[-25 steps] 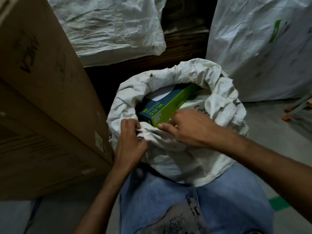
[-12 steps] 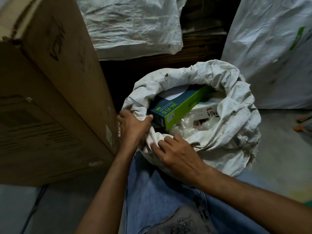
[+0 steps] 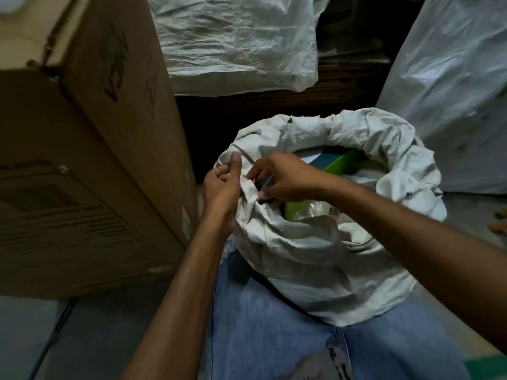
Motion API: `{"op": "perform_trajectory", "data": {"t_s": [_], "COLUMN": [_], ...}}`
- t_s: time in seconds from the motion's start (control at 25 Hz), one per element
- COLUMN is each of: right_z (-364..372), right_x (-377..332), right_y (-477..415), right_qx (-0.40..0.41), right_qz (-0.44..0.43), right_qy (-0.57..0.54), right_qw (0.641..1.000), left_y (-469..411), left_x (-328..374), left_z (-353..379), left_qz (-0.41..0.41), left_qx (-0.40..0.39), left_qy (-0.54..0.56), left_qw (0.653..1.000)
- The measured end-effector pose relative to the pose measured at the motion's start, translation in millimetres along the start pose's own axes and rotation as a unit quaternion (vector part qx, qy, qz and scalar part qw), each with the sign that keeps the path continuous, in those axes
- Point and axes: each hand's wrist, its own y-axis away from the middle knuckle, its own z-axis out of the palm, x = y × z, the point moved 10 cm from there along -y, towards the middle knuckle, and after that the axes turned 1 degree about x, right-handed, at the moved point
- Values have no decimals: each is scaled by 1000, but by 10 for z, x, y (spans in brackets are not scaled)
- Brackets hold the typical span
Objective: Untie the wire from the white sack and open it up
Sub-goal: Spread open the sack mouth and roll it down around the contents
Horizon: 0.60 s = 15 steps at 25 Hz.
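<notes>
- At the sack's left rim, the left hand (image 3: pixel 222 185) clutches a fold of the white sack (image 3: pixel 315 253), thumb upright against the cloth. Just to its right, the right hand (image 3: pixel 282 178) pinches the same rolled edge.
- A thin teal streak (image 3: pixel 270 181) shows under the right hand, too blurred to name.
- Beyond the grip, a green box (image 3: pixel 344 163) lies in the open mouth, partly hidden by the right hand.
- Left of the grip, a cardboard carton (image 3: pixel 96 160) stands close, leaving only a narrow gap.
- Other sacks stand behind (image 3: pixel 233 42) and to the right (image 3: pixel 452 91); blue jeans (image 3: pixel 274 325) touch the sack's near wall.
- Half a second ago the right hand sat lower, on the near rim; it has since risen beside the left.
</notes>
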Motion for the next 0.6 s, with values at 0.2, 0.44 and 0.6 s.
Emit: {"op": "perform_trajectory", "data": {"t_s": [0.2, 0.44, 0.6], "right_z": [179, -414, -312], "right_x": [307, -212, -430], "right_y": [103, -425, -825], "right_qx": [-28, 166, 107], "right_qz": [52, -180, -222], "right_qy": [-232, 395, 469], "right_qw": [971, 885, 848], "left_y": [-162, -158, -180], "left_x": [-253, 25, -97], "left_z": [8, -7, 8], "left_qz": [-64, 47, -22], "left_qx": [-28, -66, -111], "left_qy": [18, -43, 85], "left_qw": [997, 996, 990]}}
